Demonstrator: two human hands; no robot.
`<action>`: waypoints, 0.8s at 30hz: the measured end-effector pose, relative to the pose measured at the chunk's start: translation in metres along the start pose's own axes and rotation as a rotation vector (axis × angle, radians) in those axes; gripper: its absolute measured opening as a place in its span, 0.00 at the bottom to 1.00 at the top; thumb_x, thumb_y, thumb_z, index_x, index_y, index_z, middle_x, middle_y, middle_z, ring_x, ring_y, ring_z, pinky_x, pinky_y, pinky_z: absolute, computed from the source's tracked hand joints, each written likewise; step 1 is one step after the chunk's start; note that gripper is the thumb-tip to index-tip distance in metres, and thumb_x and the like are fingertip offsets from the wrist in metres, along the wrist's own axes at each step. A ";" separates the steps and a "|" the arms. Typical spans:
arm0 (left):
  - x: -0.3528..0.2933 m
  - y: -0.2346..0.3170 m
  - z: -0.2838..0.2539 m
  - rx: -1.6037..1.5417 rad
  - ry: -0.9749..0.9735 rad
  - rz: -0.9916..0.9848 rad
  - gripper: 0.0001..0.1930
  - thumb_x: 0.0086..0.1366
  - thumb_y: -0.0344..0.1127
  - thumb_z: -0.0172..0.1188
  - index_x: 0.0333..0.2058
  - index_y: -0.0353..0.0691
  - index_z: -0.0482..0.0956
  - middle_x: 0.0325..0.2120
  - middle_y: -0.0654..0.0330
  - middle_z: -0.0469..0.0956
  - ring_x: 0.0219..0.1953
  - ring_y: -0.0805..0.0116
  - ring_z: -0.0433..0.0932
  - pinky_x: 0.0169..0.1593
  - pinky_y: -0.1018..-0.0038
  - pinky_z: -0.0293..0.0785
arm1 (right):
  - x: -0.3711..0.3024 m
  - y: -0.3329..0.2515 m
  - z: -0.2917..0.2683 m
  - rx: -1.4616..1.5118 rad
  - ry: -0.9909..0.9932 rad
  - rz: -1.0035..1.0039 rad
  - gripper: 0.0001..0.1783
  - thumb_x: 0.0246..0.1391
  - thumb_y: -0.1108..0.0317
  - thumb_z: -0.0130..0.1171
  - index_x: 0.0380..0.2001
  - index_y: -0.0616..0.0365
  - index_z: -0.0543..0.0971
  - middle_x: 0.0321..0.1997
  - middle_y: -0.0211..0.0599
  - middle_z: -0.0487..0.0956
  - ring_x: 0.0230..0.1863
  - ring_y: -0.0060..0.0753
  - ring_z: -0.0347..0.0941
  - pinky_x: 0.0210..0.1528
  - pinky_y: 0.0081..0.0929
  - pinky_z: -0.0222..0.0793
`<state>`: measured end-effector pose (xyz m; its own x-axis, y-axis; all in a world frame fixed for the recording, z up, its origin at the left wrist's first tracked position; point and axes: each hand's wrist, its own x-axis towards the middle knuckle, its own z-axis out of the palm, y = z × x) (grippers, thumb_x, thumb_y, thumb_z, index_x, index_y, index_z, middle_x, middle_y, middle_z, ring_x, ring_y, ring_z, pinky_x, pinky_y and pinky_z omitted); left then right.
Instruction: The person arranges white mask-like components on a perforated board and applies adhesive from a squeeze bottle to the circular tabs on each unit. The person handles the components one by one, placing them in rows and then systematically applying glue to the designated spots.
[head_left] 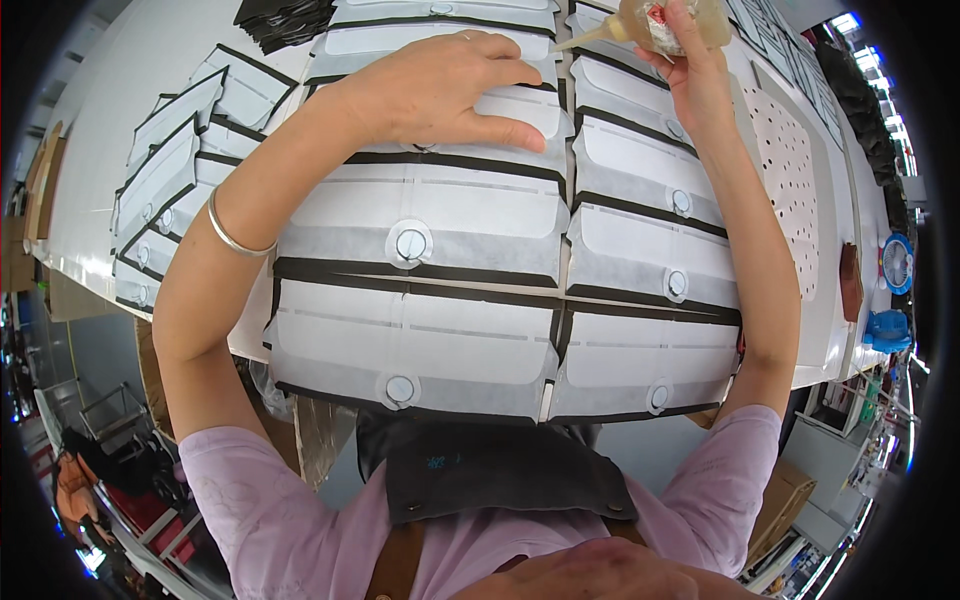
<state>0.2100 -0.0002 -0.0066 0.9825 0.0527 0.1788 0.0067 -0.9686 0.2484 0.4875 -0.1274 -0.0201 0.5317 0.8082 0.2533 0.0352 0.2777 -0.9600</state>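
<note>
Workshop, assembly type. Evidence: long white smooth-topped surface (75,215) w/ flat white, black-edged rectangular pcs. (470,345) in repeated rows, i.e. batch work; stack of thin black sheets (285,22) at far L; translucent plastic squeeze bottle w/ narrow nozzle (712,22) in use; dark cloth apron bib (500,470) on worker; bkgd. incl. brown cardboard box (785,508), lower R, & pale metal-tube framework (125,420), lower L.

White panels (480,210) have solid black borders (310,267).

Bare arms (200,310) flank the open room above near panels (470,350).
</note>
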 end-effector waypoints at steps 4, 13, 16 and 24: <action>0.001 -0.002 0.003 0.023 0.019 0.014 0.38 0.63 0.66 0.60 0.57 0.37 0.76 0.58 0.44 0.73 0.60 0.45 0.72 0.63 0.59 0.71 | -0.002 0.000 -0.002 0.001 0.025 0.031 0.26 0.66 0.50 0.59 0.58 0.54 0.71 0.52 0.34 0.80 0.52 0.29 0.80 0.45 0.32 0.83; 0.000 -0.002 0.004 0.019 0.014 -0.007 0.39 0.62 0.68 0.60 0.57 0.37 0.76 0.58 0.44 0.73 0.60 0.44 0.72 0.63 0.58 0.71 | -0.013 -0.006 -0.002 -0.014 -0.026 0.035 0.30 0.65 0.50 0.61 0.61 0.56 0.68 0.53 0.37 0.78 0.53 0.31 0.79 0.46 0.33 0.83; 0.001 -0.001 0.004 0.022 0.013 -0.010 0.39 0.62 0.68 0.60 0.57 0.37 0.76 0.58 0.44 0.73 0.60 0.45 0.72 0.63 0.58 0.71 | -0.012 -0.011 0.005 -0.077 -0.018 -0.008 0.29 0.65 0.52 0.62 0.61 0.57 0.68 0.52 0.37 0.78 0.53 0.29 0.78 0.48 0.32 0.81; 0.001 0.001 0.002 0.023 0.010 0.000 0.39 0.62 0.67 0.60 0.58 0.37 0.76 0.59 0.46 0.73 0.60 0.45 0.72 0.63 0.58 0.70 | 0.009 -0.037 0.009 -0.477 0.016 -0.486 0.29 0.62 0.53 0.66 0.58 0.60 0.71 0.53 0.37 0.76 0.51 0.30 0.76 0.54 0.31 0.73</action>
<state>0.2118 -0.0012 -0.0082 0.9806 0.0552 0.1879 0.0115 -0.9740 0.2264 0.4831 -0.1260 0.0182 0.3738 0.6406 0.6708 0.6403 0.3450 -0.6863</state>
